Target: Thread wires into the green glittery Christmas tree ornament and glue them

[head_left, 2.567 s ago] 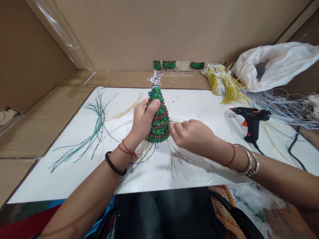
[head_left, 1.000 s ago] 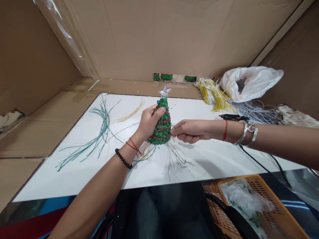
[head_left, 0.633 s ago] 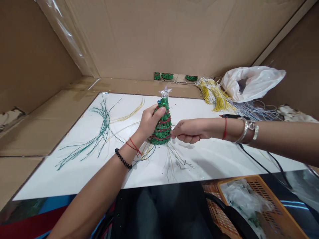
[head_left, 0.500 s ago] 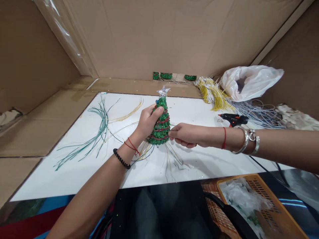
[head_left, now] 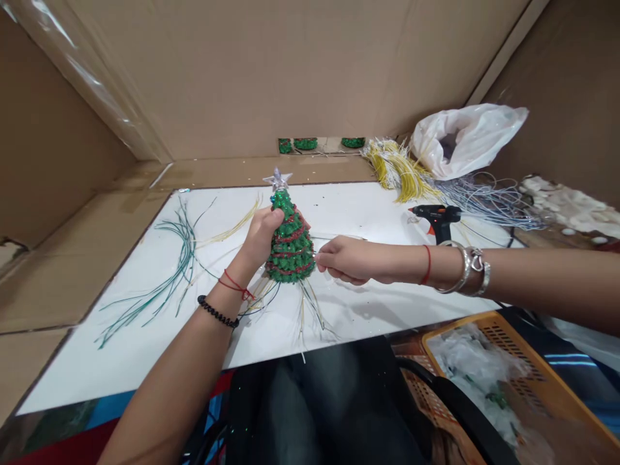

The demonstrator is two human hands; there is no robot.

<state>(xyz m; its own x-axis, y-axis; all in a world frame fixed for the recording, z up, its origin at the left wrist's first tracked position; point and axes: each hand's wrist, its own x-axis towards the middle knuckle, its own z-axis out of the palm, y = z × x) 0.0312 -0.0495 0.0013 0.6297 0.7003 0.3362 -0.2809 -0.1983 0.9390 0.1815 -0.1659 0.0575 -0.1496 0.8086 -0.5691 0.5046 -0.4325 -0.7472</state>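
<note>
A small green Christmas tree [head_left: 290, 255], wound with red garland and topped by a clear star [head_left: 278, 179], stands a little tilted over the white board. My left hand [head_left: 264, 234] is wrapped round its upper left side, thumb across the front. At the tree's lower right edge, my right hand [head_left: 336, 259] is closed in a pinch. A thin silvery line crosses the tree toward those fingertips, but what they hold is too small to make out. Loose wire strands [head_left: 310, 307] in white, yellow and dark colours lie beneath the tree's base.
Green wires [head_left: 181, 258] and yellow wires [head_left: 237, 226] lie on the left. On the right are a glue gun [head_left: 437, 218], a yellow wire bundle [head_left: 404, 177], silvery wires [head_left: 489, 200] and a white plastic bag [head_left: 465, 139]. An orange basket [head_left: 542, 391] sits below the board's edge. Cardboard walls [head_left: 271, 71] enclose the board.
The view has shifted, so most things appear farther left. The tree has turned and tilted slightly in my left hand. My right hand keeps its pinch beside the tree's lower right.
</note>
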